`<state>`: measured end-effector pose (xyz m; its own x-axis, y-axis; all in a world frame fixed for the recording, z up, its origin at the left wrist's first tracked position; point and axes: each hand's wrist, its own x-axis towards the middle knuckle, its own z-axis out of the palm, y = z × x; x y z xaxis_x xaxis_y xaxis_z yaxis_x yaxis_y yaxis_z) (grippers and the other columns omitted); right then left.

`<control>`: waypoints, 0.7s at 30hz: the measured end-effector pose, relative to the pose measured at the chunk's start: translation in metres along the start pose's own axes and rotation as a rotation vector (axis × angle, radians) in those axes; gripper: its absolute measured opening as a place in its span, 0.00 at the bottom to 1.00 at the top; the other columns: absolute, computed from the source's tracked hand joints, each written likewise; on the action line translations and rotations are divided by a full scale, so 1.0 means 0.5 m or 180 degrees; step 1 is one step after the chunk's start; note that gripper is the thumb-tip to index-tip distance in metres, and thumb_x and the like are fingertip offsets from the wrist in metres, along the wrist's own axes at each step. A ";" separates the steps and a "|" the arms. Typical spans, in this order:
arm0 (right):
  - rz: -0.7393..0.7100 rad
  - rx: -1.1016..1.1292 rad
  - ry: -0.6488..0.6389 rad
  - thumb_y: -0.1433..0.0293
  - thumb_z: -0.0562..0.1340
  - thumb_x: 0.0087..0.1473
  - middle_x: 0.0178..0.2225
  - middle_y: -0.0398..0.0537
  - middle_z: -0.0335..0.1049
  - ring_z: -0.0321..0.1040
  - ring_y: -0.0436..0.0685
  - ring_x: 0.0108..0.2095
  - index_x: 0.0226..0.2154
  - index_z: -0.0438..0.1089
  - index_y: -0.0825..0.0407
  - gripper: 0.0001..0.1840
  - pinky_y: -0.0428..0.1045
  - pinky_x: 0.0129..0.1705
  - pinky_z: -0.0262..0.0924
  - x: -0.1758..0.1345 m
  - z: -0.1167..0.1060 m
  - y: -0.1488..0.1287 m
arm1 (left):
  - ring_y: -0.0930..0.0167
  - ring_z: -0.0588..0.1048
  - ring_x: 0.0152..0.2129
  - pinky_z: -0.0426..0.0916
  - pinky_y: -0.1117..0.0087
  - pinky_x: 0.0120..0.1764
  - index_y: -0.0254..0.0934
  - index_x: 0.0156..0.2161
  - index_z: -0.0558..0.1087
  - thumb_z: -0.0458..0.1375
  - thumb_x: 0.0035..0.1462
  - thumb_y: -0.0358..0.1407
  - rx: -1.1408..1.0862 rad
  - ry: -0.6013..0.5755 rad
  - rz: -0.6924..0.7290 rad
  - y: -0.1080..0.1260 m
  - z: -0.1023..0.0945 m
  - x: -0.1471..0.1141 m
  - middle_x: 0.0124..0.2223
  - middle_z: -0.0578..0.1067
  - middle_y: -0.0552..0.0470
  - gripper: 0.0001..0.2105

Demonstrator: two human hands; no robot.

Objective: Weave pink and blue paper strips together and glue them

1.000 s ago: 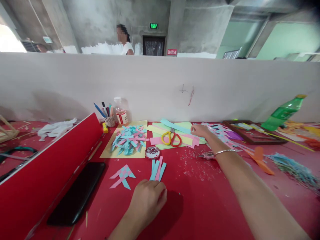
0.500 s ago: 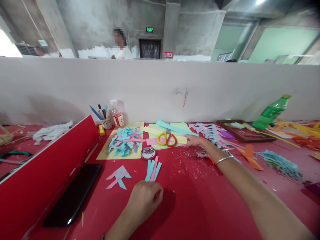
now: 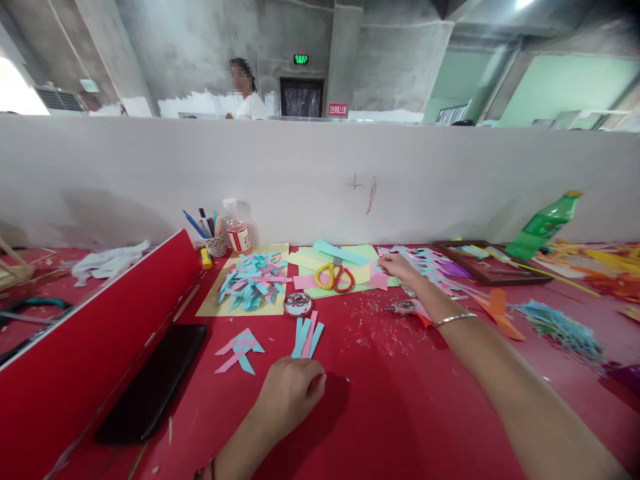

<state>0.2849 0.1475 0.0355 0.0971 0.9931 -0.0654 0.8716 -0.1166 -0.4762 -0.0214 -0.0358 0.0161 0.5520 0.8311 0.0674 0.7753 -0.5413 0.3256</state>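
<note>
My left hand (image 3: 290, 393) is curled on the red table over the lower ends of blue and pink paper strips (image 3: 306, 337), which stick out beyond the knuckles. My right hand (image 3: 397, 268) reaches to the right end of a layered pile of coloured paper, its fingertips pinched together beside a pink strip (image 3: 379, 280). Whatever lies between those fingers is too small to make out. Scissors (image 3: 334, 277) with one yellow and one red handle lie on the pile. A woven pink and blue paper piece (image 3: 243, 345) lies left of my left hand.
A heap of folded strips (image 3: 253, 283) lies on yellow paper, with a small round dish (image 3: 298, 305) beside it. A black phone (image 3: 153, 383) rests along a red board (image 3: 110, 340). A glue gun (image 3: 407, 307) lies under my right forearm. A green bottle (image 3: 545, 223) leans at right.
My right hand has moved slightly right and away from me, off the yellow strip's end; more of the pink strip shows there. My left hand stays put.
</note>
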 end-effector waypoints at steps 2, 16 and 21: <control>0.0049 -0.0124 0.0020 0.71 0.47 0.52 0.28 0.50 0.68 0.62 0.47 0.27 0.31 0.66 0.60 0.15 0.41 0.26 0.54 0.010 -0.010 -0.003 | 0.77 0.63 0.20 0.49 0.75 0.24 0.37 0.24 0.65 0.44 0.50 0.30 -0.0010 0.0017 0.0018 0.001 0.000 0.000 0.23 0.70 0.55 0.09; -0.0133 -0.0950 -0.1061 0.65 0.54 0.53 0.44 0.50 0.61 0.62 0.54 0.40 0.44 0.60 0.56 0.17 0.54 0.40 0.60 0.001 0.041 0.022 | 0.77 0.63 0.20 0.49 0.75 0.24 0.36 0.24 0.65 0.44 0.50 0.30 -0.0020 -0.0042 0.0003 -0.002 0.000 0.000 0.23 0.70 0.55 0.09; -0.0352 -0.1027 -0.0981 0.65 0.54 0.52 0.44 0.49 0.61 0.62 0.55 0.41 0.44 0.61 0.55 0.17 0.54 0.40 0.60 -0.001 0.041 0.012 | 0.77 0.63 0.20 0.48 0.75 0.23 0.37 0.24 0.64 0.44 0.50 0.31 -0.0012 -0.0012 0.0029 -0.005 0.002 0.001 0.23 0.70 0.55 0.09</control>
<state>0.2804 0.1461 0.0147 -0.1097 0.9442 -0.3106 0.9785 0.0476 -0.2006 -0.0230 -0.0342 0.0145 0.5602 0.8257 0.0669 0.7690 -0.5483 0.3286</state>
